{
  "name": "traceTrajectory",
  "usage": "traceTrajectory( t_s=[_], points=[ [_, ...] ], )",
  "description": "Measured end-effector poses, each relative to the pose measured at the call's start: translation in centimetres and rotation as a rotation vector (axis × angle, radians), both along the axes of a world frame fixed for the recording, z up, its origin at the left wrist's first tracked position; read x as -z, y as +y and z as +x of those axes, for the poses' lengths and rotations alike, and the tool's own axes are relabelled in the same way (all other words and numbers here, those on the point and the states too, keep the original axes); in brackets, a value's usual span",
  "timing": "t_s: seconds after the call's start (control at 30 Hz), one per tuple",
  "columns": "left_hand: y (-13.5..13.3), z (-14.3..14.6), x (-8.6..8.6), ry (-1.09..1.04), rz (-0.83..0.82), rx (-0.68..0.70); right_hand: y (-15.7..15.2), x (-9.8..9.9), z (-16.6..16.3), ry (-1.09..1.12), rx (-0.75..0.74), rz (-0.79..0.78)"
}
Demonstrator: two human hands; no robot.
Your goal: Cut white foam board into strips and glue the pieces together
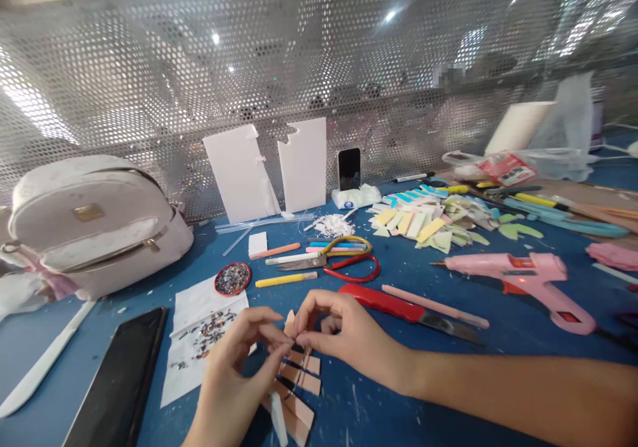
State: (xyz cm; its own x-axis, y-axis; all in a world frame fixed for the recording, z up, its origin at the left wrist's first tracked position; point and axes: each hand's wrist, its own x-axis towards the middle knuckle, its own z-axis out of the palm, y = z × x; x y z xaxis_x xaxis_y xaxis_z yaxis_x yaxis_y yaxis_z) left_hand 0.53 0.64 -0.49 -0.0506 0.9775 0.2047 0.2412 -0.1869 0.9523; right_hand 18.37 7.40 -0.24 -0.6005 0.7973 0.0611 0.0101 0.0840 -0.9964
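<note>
My left hand [239, 367] and my right hand [343, 331] meet tip to tip, both closed in a pinch. What lies between the fingertips is too small to make out. Just below them, several peach-coloured strips [302, 384] lie side by side on the blue table, with a thin dark strand across them. A whitish strip [278, 420] rests near the lower ones. Left of my left hand, small dark and shiny beads [214, 331] are scattered on a white paper sheet [182, 367]; more fill a round red dish [232, 279].
Beyond my hands lie scissors [349, 261], markers [286, 279] and a red-handled knife [383, 303]. A pink glue gun [513, 274] is at right, behind it cut paper pieces [413, 221]. A dark phone [117, 380] and white backpack [100, 214] occupy the left. A perforated metal screen [279, 55] bounds the back.
</note>
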Motion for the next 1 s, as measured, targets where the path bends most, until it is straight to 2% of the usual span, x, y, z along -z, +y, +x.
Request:
traceTrajectory(
  t_s=[0.47, 0.63, 0.77, 1.0],
  points=[
    [0.54, -0.50, 0.47, 0.062, 0.035, 0.044, -0.20, -0.43, 0.04, -0.019, 0.029, 0.070],
    [0.45, -0.32, 0.42, 0.044, 0.038, -0.004, -0.20, -0.28, 0.03, -0.022, 0.032, 0.085],
    [0.50, -0.51, 0.57, 0.082, 0.061, 0.030, -0.18, -0.13, -0.02, -0.012, 0.032, 0.093],
    [0.44, -0.22, 0.39, 0.059, 0.038, -0.010, -0.43, -0.28, 0.03, -0.016, 0.039, 0.104]
  ],
)
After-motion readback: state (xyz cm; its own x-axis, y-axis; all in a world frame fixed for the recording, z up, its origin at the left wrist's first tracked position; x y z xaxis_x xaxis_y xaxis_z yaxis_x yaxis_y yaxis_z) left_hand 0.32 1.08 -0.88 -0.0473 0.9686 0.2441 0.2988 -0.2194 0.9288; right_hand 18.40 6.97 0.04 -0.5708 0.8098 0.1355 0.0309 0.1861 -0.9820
